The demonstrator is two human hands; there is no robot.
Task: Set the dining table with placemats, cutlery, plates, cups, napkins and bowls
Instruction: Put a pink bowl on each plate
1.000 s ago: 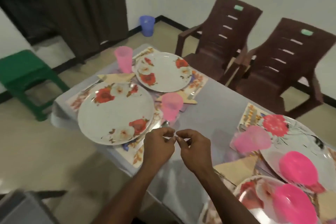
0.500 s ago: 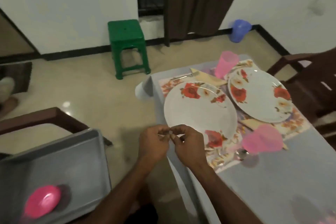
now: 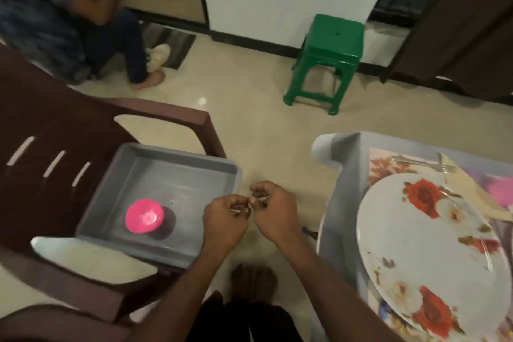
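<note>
A pink bowl (image 3: pixel 143 216) lies upside down in a grey tray (image 3: pixel 177 164) that rests on the seat of a brown plastic chair (image 3: pixel 55 125) at the left. My left hand (image 3: pixel 224 219) and my right hand (image 3: pixel 273 215) hover over the floor between the tray and the table, fingers curled, fingertips touching each other, with nothing visible in them. At the right, the grey table (image 3: pixel 341 180) carries a floral placemat (image 3: pixel 385 164), a white plate with red flowers (image 3: pixel 424 253), a fork (image 3: pixel 422 162) and a beige napkin (image 3: pixel 469 189).
A green plastic stool (image 3: pixel 333 44) stands by the wall ahead. Another person (image 3: pixel 55 16) sits at the top left, feet on the floor. Dark curtains (image 3: pixel 458 22) hang at the top right. Bare tiled floor lies between chair and table.
The view has swung left from the table to the chair with the tray. My hands have stayed together in front of me, fingertips touching.
</note>
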